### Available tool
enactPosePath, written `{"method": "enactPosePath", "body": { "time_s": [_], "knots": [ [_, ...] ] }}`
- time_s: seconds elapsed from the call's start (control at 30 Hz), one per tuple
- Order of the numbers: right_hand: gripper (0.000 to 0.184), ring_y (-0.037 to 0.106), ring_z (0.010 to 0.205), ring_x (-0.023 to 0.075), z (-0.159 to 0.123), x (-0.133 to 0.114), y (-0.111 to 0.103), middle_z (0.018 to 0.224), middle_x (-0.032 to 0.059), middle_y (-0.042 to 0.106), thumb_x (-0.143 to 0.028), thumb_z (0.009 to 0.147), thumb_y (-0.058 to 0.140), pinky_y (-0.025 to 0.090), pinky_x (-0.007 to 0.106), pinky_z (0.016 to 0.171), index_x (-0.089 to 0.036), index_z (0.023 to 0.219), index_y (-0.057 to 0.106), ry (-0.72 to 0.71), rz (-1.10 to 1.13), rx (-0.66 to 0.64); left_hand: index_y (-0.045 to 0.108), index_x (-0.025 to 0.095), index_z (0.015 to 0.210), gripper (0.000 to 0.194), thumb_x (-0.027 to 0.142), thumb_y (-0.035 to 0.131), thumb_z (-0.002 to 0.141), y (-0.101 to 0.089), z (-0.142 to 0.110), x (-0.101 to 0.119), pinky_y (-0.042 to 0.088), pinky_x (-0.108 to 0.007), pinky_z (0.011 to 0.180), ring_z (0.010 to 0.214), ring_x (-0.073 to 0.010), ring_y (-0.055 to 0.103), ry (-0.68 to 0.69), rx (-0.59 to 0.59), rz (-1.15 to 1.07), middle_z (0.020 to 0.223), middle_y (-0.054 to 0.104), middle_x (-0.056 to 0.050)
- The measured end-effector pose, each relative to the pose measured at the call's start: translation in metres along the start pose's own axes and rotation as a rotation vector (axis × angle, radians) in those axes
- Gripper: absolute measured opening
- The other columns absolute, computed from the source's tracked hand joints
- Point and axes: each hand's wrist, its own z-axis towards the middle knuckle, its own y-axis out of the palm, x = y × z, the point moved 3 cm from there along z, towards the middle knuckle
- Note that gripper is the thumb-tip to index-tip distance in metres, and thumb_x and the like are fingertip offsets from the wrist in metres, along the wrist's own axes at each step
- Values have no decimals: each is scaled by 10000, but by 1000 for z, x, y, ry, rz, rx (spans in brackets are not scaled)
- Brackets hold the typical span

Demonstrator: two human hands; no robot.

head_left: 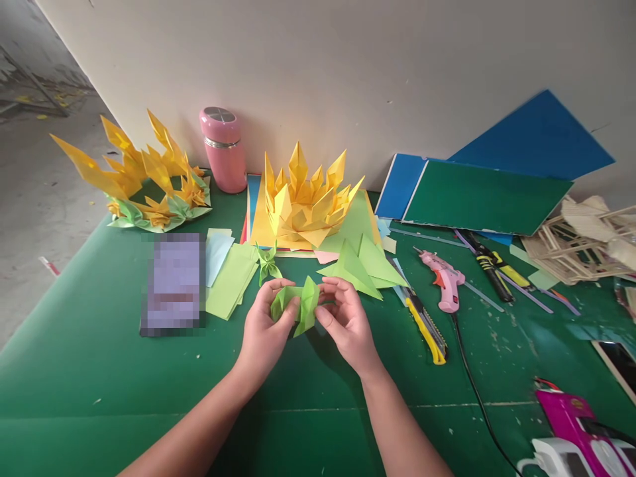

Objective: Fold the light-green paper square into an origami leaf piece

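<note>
Between thumb and fingers, my left hand (267, 326) grips a piece of folded light-green paper (307, 306), its creased flaps standing up above the table. My right hand (352, 324) is curled at the paper's right edge, thumb and fingertips against it. Just behind my left hand lies a small green paper flower (269, 263). Green folded paper triangles (365, 265) lie behind my right hand. Left of my hands is a stack of green paper slips (231, 281). A yellow origami lotus (311, 209) stands farther back on coloured sheets.
A yellow-and-green paper crown (159, 179), a pink flask (224, 151) and a pixelated tablet-like object (175, 281) are at left. To the right lie a yellow utility knife (428, 330), a pink glue gun (447, 281) with its cord, and a wooden stick model (581, 242).
</note>
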Motion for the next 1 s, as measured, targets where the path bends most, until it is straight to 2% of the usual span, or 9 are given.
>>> {"method": "enactPosePath", "body": {
  "time_s": [0.13,0.23,0.33,0.43,0.63,0.83,1.0],
  "knots": [
    [269,564,933,177,-1,-3,-1,1144,56,570,-371,866,566,504,291,762,-286,1121,577,-20,12,-72,564,227,927,199,302,613,749,1,-1,2,428,-189,516,561,-81,475,38,-36,56,827,570,22],
    [274,572,929,186,-1,-6,-1,1140,55,568,-400,834,605,499,298,761,-270,1075,597,-55,21,-101,561,231,934,205,299,609,747,3,-1,2,413,-190,485,523,-75,450,35,-54,76,800,562,31],
    [171,576,955,198,-1,-8,0,1073,50,585,-332,803,639,489,299,759,-249,946,596,-102,-26,-60,565,232,963,231,301,609,747,4,-2,1,413,-198,481,510,-79,457,37,-80,89,766,573,34],
    [24,579,937,205,0,-10,1,963,52,598,-253,827,574,481,311,746,-230,823,576,-131,-145,-9,562,223,987,252,297,609,752,6,-3,0,435,-208,513,541,-94,504,60,-108,93,744,594,26],
    [64,578,802,192,0,-10,3,846,43,597,-219,834,538,473,315,686,-225,776,564,-157,-270,17,558,218,989,249,265,602,748,6,-3,0,431,-203,523,548,-91,510,85,-99,123,705,569,37],
    [36,564,708,167,-1,-6,4,804,31,611,-230,812,546,467,285,609,-220,781,562,-71,-250,49,560,220,947,230,251,604,723,6,-4,3,374,-189,470,484,-78,437,156,-82,206,601,499,74],
    [37,583,759,174,-1,-7,5,853,43,631,-227,805,546,474,292,648,-217,771,558,-60,-230,79,540,224,953,225,290,587,744,7,-5,3,375,-194,485,492,-82,436,157,-104,212,601,495,78]
  ]
}}
